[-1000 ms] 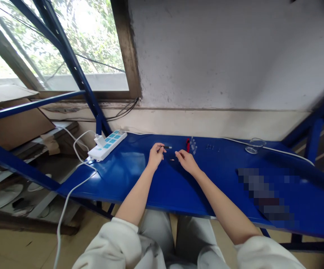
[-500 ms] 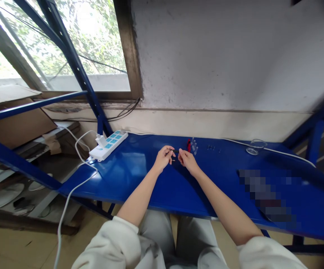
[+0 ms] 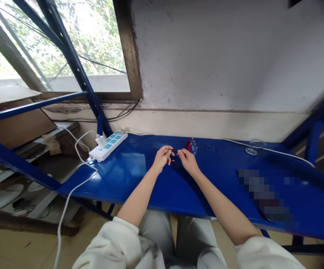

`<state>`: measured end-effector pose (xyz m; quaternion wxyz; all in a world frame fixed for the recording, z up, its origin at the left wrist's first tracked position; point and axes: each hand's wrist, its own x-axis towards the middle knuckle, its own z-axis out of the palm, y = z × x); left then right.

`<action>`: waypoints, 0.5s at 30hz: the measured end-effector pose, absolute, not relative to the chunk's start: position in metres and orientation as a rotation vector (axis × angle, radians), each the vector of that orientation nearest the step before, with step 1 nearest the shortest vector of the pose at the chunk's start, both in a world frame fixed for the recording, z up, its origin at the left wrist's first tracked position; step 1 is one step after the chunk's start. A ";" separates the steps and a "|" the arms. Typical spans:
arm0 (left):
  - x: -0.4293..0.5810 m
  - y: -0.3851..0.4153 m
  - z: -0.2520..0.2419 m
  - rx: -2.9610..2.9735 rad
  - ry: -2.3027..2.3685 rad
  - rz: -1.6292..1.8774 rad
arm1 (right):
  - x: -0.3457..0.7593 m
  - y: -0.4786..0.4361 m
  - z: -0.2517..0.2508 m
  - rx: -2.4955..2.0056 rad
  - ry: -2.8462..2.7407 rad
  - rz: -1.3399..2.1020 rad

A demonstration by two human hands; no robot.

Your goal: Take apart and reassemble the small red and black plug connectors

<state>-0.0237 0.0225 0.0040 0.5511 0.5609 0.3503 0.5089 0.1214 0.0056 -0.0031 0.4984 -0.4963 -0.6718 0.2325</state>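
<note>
Left hand (image 3: pixel 162 158) met right hand (image 3: pixel 188 160), dark stick (image 3: pixel 174 151) pinched between them.

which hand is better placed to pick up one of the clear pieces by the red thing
Right, probably. The right hand lies just in front of the clear pieces and the red thing; the left hand is farther off, across the dark stick that both hands pinch.
</note>
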 end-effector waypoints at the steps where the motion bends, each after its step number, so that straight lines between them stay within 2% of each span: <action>1: -0.024 0.023 0.004 1.323 0.822 1.204 | 0.122 0.005 -0.002 -1.210 -1.646 0.532; 15: -0.036 0.029 0.008 1.125 0.716 1.027 | 0.126 -0.002 0.002 -1.210 -1.900 0.130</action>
